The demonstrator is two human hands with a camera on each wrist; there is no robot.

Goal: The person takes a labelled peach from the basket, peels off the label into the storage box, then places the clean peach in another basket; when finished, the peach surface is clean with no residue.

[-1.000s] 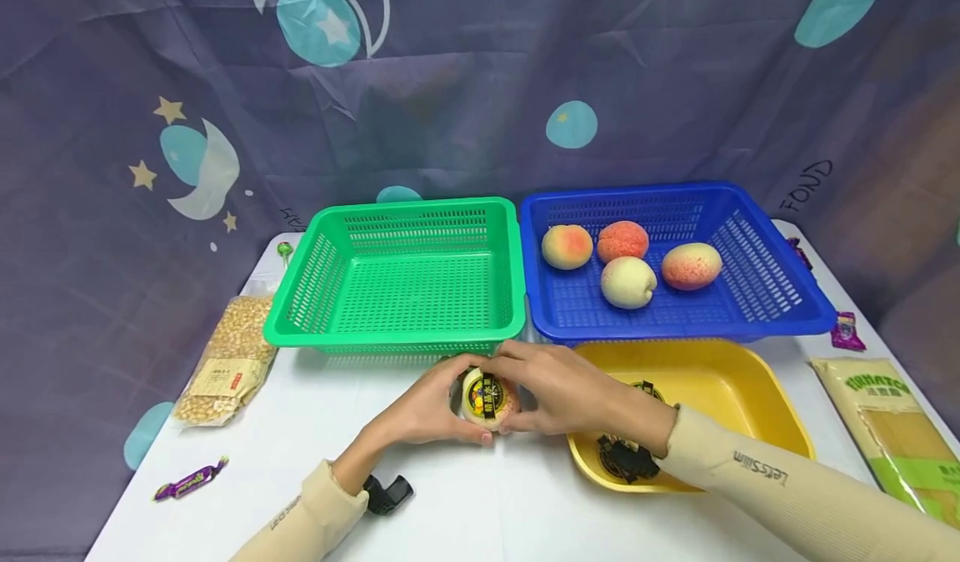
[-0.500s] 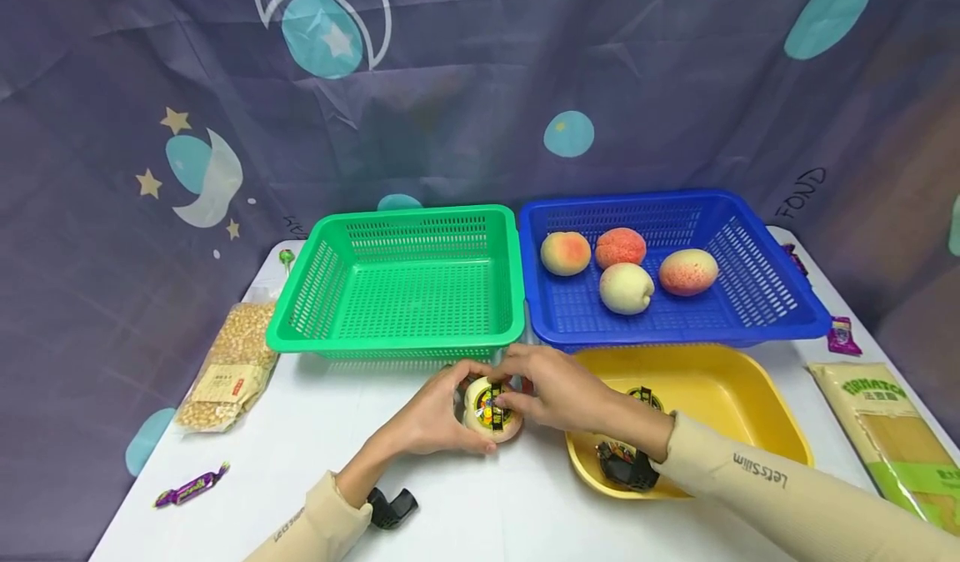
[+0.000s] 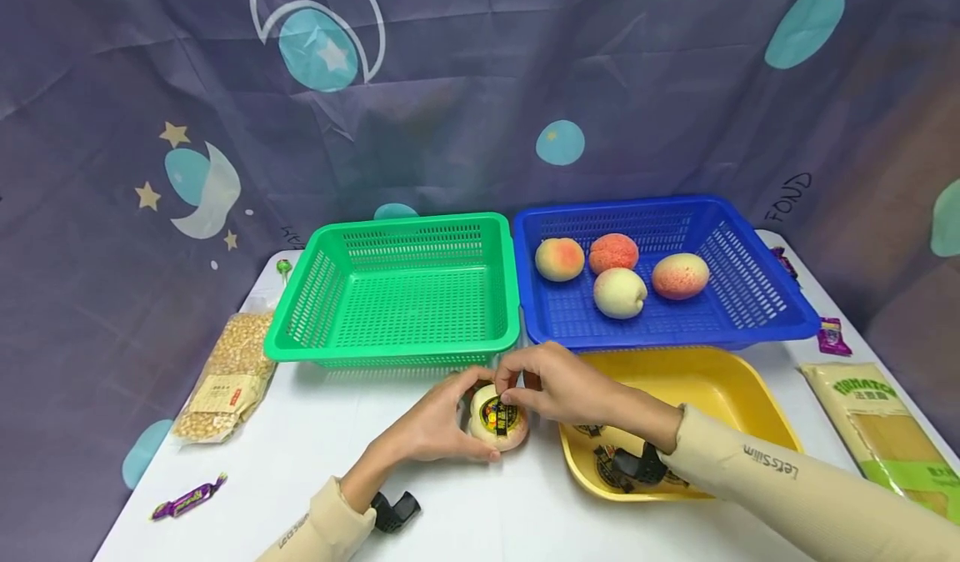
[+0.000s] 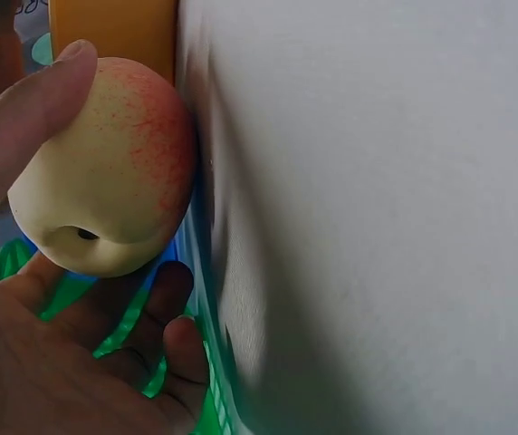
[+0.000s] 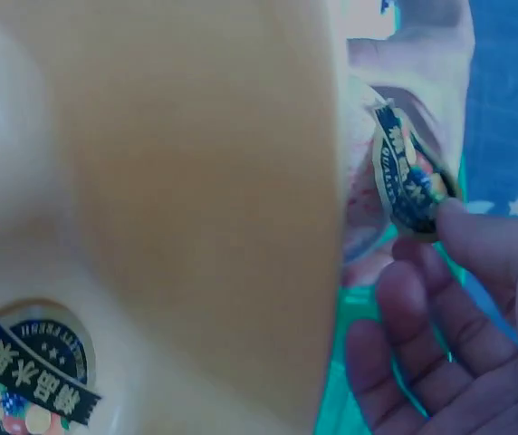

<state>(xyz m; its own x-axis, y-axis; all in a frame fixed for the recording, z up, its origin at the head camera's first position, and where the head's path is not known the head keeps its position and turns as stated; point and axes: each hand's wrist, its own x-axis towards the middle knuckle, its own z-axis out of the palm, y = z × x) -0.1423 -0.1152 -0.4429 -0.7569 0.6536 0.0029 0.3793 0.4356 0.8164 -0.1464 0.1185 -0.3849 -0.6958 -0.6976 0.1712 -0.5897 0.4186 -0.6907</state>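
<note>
Just in front of the green basket, my left hand [image 3: 431,422] grips a pale peach [image 3: 513,439] with a pink blush, thumb on the near side and fingers around the far side. In the left wrist view, the peach [image 4: 119,172] shows its stem hollow, and the thumb presses over its top. A round black-and-gold fruit sticker [image 3: 493,417] overlaps the top of the peach. My right hand [image 3: 562,383] pinches the sticker's edge between thumb and index finger. The right wrist view shows this sticker [image 5: 411,177] tilted against the peach, its lower edge at the thumb tip.
A yellow basin [image 3: 757,395] at right holds several similar stickers [image 3: 613,469]. Behind stand an empty green basket [image 3: 517,295] and a blue basket [image 3: 750,328] with several peaches [image 3: 619,293]. Bagged corn kernels [image 3: 232,378], a noodle pack [image 3: 885,429] and wrapped candies [image 3: 187,500] lie around.
My right hand has moved from cupping the peach's side to pinching the sticker's edge. The sticker has turned. My left hand keeps its grip on the peach.
</note>
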